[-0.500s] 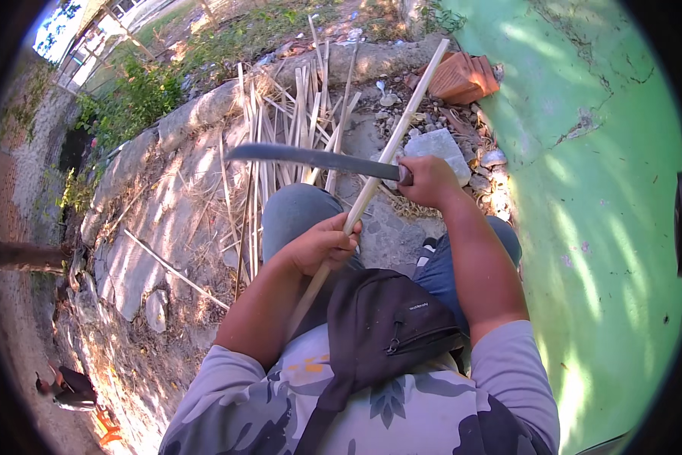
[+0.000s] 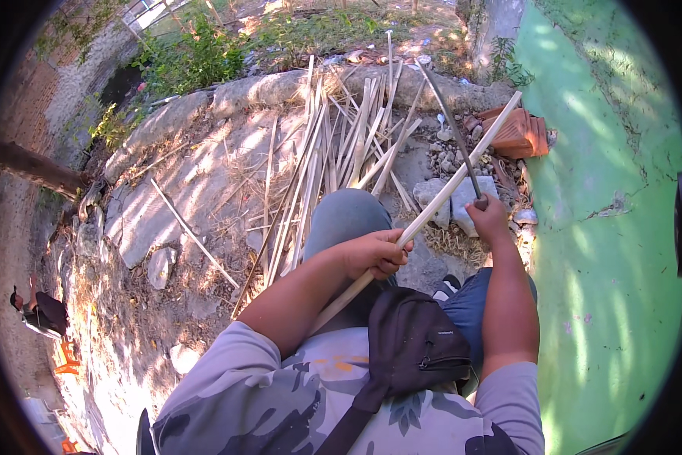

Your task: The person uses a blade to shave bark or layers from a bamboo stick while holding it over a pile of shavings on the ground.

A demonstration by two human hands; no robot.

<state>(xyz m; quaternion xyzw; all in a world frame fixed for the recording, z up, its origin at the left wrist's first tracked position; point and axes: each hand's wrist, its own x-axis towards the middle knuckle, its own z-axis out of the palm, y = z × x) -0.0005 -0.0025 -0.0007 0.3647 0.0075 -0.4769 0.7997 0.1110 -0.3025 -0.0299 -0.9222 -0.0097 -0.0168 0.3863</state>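
Note:
My left hand (image 2: 379, 255) is closed round a long pale wooden strip (image 2: 462, 172), which slants from beside my left side up to the far right. In my right hand (image 2: 490, 218) is the dark handle of a machete (image 2: 454, 129). Its long blade points away from me and crosses the strip near the strip's upper half; whether blade and strip touch I cannot tell. Ahead of my left knee (image 2: 347, 216), a loose pile of split pale strips (image 2: 356, 136) lies on the ground.
Right of me runs a green wall (image 2: 598, 250). Broken concrete blocks (image 2: 473, 203), rubble and an orange-red hollow brick (image 2: 519, 135) lie along its foot. A single strip (image 2: 193, 231) lies to the left. At the far left is another person (image 2: 43, 312) near orange objects (image 2: 66, 358).
The machete has swung from lying sideways across the strip to pointing away from me. Both hands appear further right and lower, and the view has shifted.

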